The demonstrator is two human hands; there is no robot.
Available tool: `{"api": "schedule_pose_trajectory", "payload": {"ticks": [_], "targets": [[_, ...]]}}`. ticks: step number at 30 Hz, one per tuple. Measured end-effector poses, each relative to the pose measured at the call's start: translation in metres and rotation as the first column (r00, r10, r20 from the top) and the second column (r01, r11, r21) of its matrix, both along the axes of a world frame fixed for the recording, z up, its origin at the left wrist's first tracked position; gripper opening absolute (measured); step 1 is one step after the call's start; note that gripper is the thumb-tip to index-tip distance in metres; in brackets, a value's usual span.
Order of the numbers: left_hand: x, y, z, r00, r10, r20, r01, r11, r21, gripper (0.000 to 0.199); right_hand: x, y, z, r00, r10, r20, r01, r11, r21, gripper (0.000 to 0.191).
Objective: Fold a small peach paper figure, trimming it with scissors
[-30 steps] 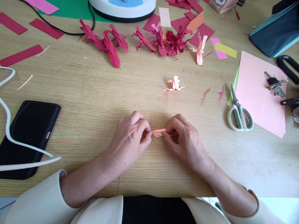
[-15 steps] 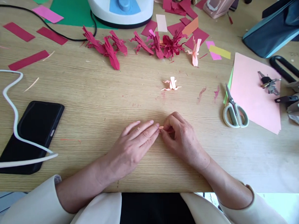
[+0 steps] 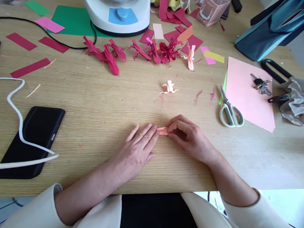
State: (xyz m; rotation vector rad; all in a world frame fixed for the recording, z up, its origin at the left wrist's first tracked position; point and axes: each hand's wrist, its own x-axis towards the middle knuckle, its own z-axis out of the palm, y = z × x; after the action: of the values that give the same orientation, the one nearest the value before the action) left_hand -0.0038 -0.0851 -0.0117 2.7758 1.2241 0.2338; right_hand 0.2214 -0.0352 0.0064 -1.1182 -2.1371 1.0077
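Note:
A small folded piece of orange-pink paper (image 3: 162, 131) lies on the wooden table between my hands. My left hand (image 3: 136, 149) rests flat with its fingers stretched out, the fingertips touching the paper's left end. My right hand (image 3: 188, 136) pinches the right end between thumb and fingers. Part of the paper is hidden under the fingers. Just beyond sits a pale pink origami figure (image 3: 169, 87) with thin limbs. Farther back stand several crimson folded paper figures (image 3: 111, 59) and another pale pink one (image 3: 190, 58).
To the right are scissors (image 3: 230, 112), pink paper sheets (image 3: 249, 89) and keys (image 3: 262, 85). A black phone (image 3: 39, 132) lies left under a white cable (image 3: 18, 114). A white appliance (image 3: 99, 15) stands at the back, near paper strips (image 3: 30, 67).
My right hand has shifted slightly right, and more of the orange-pink paper shows between my hands. My left fingers have spread, with the thumb now visible. The whole view has shifted a little.

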Motion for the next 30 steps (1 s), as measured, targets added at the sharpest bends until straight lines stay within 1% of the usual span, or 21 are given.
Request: {"api": "schedule_pose_trajectory", "payload": {"ticks": [5,10,15,20,25,30], "targets": [[0.001,0.000,0.000,1.000,-0.005,0.007,0.005,1.000,-0.028,0.058,0.000,-0.001,-0.003,1.000,-0.010,0.012,0.009,0.999,0.031,0.006],[0.002,-0.001,0.003,1.000,0.002,-0.011,-0.003,0.999,-0.039,0.059,-0.005,-0.004,-0.005,1.000,-0.024,0.016,0.023,0.999,0.032,0.008],[0.004,-0.003,0.005,1.000,0.028,-0.013,-0.029,0.998,-0.064,0.065,-0.012,-0.009,-0.008,0.995,-0.101,0.012,0.100,0.994,0.043,0.008],[0.004,-0.005,0.003,0.999,0.040,-0.022,-0.041,0.997,-0.071,0.069,-0.019,-0.011,-0.007,0.982,-0.165,0.088,0.158,0.984,0.086,0.009],[0.004,-0.006,0.001,0.999,0.046,-0.028,-0.047,0.997,-0.063,0.066,-0.023,-0.011,-0.004,0.973,-0.160,0.167,0.139,0.981,0.134,0.012],[0.006,-0.007,0.004,0.997,0.062,-0.047,-0.065,0.996,-0.055,0.063,-0.020,-0.009,-0.004,0.968,-0.135,0.214,0.098,0.980,0.176,0.012]]}}
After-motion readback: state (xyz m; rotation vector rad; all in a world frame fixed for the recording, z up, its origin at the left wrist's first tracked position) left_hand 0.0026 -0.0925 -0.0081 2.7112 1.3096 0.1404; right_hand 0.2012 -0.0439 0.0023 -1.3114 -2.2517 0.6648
